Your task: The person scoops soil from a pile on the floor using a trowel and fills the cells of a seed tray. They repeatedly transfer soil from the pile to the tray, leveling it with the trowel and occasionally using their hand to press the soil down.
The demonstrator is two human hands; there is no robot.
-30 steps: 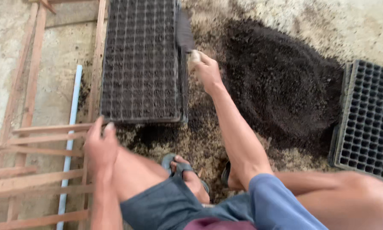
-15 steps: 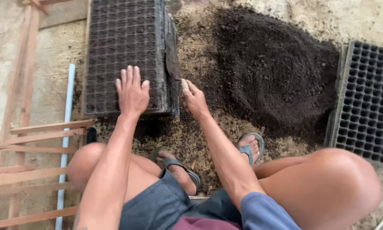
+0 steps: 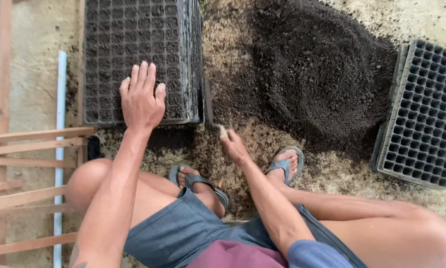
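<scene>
I squat over a stack of black seedling trays [image 3: 114, 49] whose top tray has its cells filled with dark soil. My left hand [image 3: 142, 97] lies flat and open on the near right part of that top tray, fingers pointing away from me. My right hand [image 3: 233, 145] is low on the ground by the stack's near right corner. Its fingers are closed on the end of a thin dark slat [image 3: 208, 106] that stands along the stack's right side.
A big pile of dark soil [image 3: 322, 74] lies right of the stack. An empty black cell tray [image 3: 426, 114] sits at the far right. A wooden frame [image 3: 29, 144] and a white pipe [image 3: 60, 99] lie at the left. My sandalled feet [image 3: 287, 164] rest on the soil-strewn ground.
My left hand rose from my knee onto the top tray and stays flat there. My right hand drew back along the stack's right side to its near corner.
</scene>
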